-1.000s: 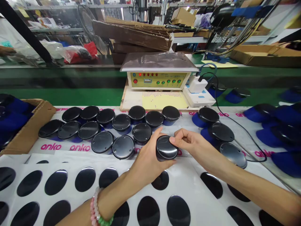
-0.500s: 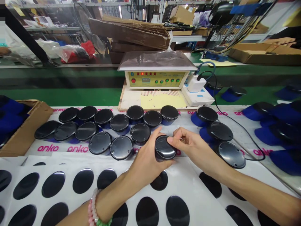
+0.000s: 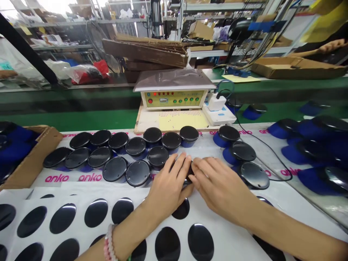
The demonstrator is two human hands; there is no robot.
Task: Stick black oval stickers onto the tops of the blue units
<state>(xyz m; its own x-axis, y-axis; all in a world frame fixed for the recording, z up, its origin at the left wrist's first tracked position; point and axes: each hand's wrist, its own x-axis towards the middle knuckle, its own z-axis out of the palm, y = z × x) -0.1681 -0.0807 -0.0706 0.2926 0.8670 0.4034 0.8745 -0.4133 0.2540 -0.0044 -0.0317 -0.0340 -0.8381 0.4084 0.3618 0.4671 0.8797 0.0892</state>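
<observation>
Between my two hands sits a round blue part with a glossy black top (image 3: 188,179), mostly covered by fingers. My left hand (image 3: 169,183) is closed around it from the left, fingers laid over the top and thumb at the near side. From the right, my right hand (image 3: 219,181) presses its bent fingers against the top and edge. Under my forearms lie white sheets (image 3: 227,233) bearing black discs (image 3: 168,243). Just left of my hands, several similar black-topped parts (image 3: 137,173) stand in rows; more (image 3: 239,151) stand to the right.
A cardboard box (image 3: 35,159) of blue parts is at the left. Behind stand a control box (image 3: 176,99) with buttons and a white power strip (image 3: 219,116). A black cable (image 3: 261,142) runs right, near more blue parts (image 3: 312,152). Another person's hand (image 3: 333,45) shows far right.
My left fingers have moved from the part's side onto its top. The right hand has gone from a fingertip pinch at the rim to several fingers pressing on it. The view has shifted slightly.
</observation>
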